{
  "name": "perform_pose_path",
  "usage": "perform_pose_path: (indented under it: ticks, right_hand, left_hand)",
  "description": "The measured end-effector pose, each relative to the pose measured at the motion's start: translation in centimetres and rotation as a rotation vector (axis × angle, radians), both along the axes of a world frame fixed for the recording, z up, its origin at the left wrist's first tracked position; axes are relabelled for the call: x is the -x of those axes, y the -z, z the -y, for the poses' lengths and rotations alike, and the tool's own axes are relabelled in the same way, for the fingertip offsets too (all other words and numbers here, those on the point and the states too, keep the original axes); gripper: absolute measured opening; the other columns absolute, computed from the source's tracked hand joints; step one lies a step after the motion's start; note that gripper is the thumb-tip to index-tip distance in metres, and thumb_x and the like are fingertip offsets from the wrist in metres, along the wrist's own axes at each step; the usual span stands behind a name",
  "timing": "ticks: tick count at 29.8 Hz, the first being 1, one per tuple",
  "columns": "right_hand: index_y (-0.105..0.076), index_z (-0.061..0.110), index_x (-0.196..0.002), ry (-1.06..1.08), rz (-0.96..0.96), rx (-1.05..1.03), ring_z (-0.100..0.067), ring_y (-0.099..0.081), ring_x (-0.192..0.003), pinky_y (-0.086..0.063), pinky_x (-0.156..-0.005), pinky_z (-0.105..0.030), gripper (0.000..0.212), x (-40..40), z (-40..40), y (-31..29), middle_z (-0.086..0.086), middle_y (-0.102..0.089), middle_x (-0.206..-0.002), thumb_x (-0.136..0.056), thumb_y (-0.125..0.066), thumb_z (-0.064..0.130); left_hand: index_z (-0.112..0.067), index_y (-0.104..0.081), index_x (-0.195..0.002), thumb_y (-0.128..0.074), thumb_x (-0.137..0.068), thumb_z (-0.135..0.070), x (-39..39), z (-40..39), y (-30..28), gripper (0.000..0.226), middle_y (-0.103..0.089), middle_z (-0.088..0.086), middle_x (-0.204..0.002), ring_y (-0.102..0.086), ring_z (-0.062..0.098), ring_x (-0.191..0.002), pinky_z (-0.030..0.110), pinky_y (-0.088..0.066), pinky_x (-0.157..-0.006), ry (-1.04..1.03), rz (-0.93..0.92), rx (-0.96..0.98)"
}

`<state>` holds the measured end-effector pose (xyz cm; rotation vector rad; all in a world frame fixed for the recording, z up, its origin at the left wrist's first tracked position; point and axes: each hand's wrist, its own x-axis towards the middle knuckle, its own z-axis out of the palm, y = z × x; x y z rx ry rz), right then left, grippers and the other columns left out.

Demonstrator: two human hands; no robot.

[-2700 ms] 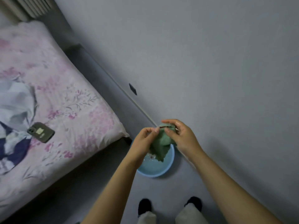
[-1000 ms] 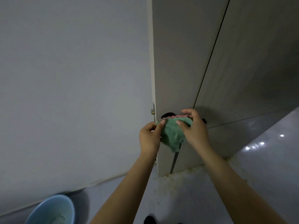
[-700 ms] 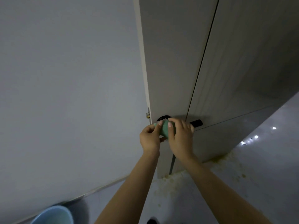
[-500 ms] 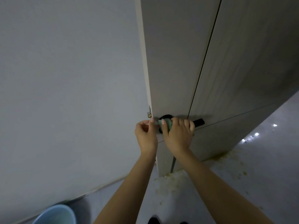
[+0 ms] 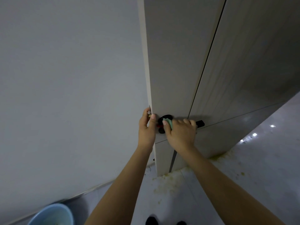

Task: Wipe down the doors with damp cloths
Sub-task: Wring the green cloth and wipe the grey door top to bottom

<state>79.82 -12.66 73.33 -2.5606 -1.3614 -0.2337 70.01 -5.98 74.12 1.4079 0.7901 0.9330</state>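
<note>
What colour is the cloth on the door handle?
Green. The small green cloth peeks from under the right hand in the head view.

L hand (image 5: 146, 129) let go of green cloth (image 5: 168, 123), now at door edge (image 5: 150, 101); R hand (image 5: 180, 133) presses cloth onto handle (image 5: 200, 123).

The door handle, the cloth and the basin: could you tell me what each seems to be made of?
Door handle: black, matte, probably coated metal, though plastic is possible.
Cloth: green, soft, fuzzy fabric, likely microfibre, bunched under the right hand.
Basin: light blue, smooth thin rim, apparently plastic.
</note>
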Motion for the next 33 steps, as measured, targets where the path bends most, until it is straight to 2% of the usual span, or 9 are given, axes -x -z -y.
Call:
perform_pose_path:
  ticks: [3, 6, 9, 13, 20, 24, 29, 31, 33]
  right_hand:
    - [-0.064, 0.013, -0.068, -0.076, 0.027, 0.064, -0.023, -0.057, -0.069, -0.031, -0.074, -0.035, 0.067, -1.0, -0.1, 0.0, -0.005, -0.065, -0.065, -0.098, -0.019, 0.051]
    - [-0.062, 0.007, -0.055, -0.107, 0.048, 0.013, -0.024, -0.053, -0.058, -0.029, -0.069, -0.033, 0.076, -2.8, 0.7, -0.1, -0.008, -0.059, -0.053, -0.098, -0.013, 0.046]
    - [-0.065, 0.006, -0.059, -0.043, 0.044, 0.053, -0.022, -0.048, -0.057, -0.027, -0.07, -0.034, 0.073, -2.5, 0.5, -0.2, -0.008, -0.058, -0.053, -0.098, -0.016, 0.042]
    - [-0.065, 0.01, -0.066, -0.063, 0.028, 0.082, -0.024, -0.057, -0.067, -0.033, -0.076, -0.035, 0.064, -0.8, -0.1, -0.2, -0.007, -0.064, -0.063, -0.101, -0.023, 0.043]
    - [-0.059, 0.013, -0.064, -0.242, 0.03, 0.112, -0.019, -0.039, -0.049, -0.033, -0.071, -0.029, 0.075, -5.3, 0.5, 0.0, 0.0, -0.043, -0.049, -0.09, 0.002, 0.048]
    - [-0.045, 0.018, -0.053, -0.24, -0.026, 0.126, -0.014, -0.039, -0.043, -0.02, -0.049, -0.023, 0.063, -8.3, 0.9, 0.2, 0.004, -0.036, -0.044, -0.099, -0.016, 0.049]
    - [-0.048, 0.015, -0.052, -0.145, 0.009, 0.034, -0.019, -0.041, -0.048, -0.027, -0.057, -0.027, 0.063, -6.6, 0.9, 0.6, 0.001, -0.042, -0.046, -0.096, -0.015, 0.046]
    - [-0.053, 0.014, -0.054, -0.244, 0.007, -0.047, -0.018, -0.039, -0.047, -0.028, -0.059, -0.027, 0.063, -6.3, 1.2, 0.8, 0.0, -0.045, -0.048, -0.095, -0.016, 0.046]
    - [-0.045, 0.018, -0.052, -0.358, -0.042, 0.05, -0.015, -0.04, -0.042, -0.026, -0.05, -0.023, 0.06, -7.6, 0.9, 0.4, 0.003, -0.043, -0.045, -0.098, -0.019, 0.047]
  left_hand:
    - [-0.027, -0.057, -0.112, -0.037, -0.102, -0.015, 0.0, 0.0, -0.2, 0.025, -0.067, -0.007, -0.102, -0.061, 0.007, -0.097, 0.017, -0.048, -0.08, 0.014, -0.006, -0.005]
    - [-0.026, -0.054, -0.121, -0.038, -0.103, -0.02, 0.3, -0.3, -0.3, 0.024, -0.067, -0.015, -0.105, -0.062, 0.003, -0.1, 0.016, -0.047, -0.079, 0.038, -0.028, 0.029]
    - [-0.018, -0.05, -0.126, -0.037, -0.103, -0.022, 0.2, -0.2, -0.3, 0.027, -0.066, -0.006, -0.109, -0.062, 0.004, -0.097, 0.016, -0.048, -0.077, 0.053, -0.044, 0.032]
    - [-0.01, -0.048, -0.124, -0.034, -0.104, -0.017, -0.1, 0.2, -0.4, 0.026, -0.063, 0.006, -0.106, -0.059, 0.006, -0.09, 0.017, -0.046, -0.076, 0.038, -0.037, 0.011]
    - [-0.017, -0.051, -0.127, -0.038, -0.103, -0.022, 0.0, 0.0, -0.1, 0.028, -0.064, -0.005, -0.112, -0.059, -0.005, -0.097, 0.005, -0.043, -0.075, -0.021, -0.093, -0.009]
    - [-0.022, -0.05, -0.128, -0.036, -0.103, -0.024, 0.1, -0.2, -0.2, 0.029, -0.063, -0.016, -0.108, -0.057, -0.012, -0.093, 0.001, -0.04, -0.071, -0.014, -0.141, -0.003]
    - [-0.02, -0.049, -0.123, -0.033, -0.103, -0.026, -0.2, -0.1, -0.2, 0.026, -0.062, -0.012, -0.102, -0.055, -0.012, -0.085, 0.001, -0.039, -0.068, 0.005, -0.165, -0.003]
    - [-0.02, -0.049, -0.123, -0.033, -0.104, -0.025, -0.1, -0.2, -0.1, 0.026, -0.062, -0.014, -0.101, -0.055, -0.012, -0.086, 0.001, -0.04, -0.069, 0.012, -0.157, -0.002]
    - [-0.022, -0.05, -0.123, -0.034, -0.103, -0.026, -0.1, -0.2, -0.1, 0.026, -0.062, -0.017, -0.102, -0.056, -0.012, -0.088, 0.001, -0.04, -0.07, 0.01, -0.168, 0.002]
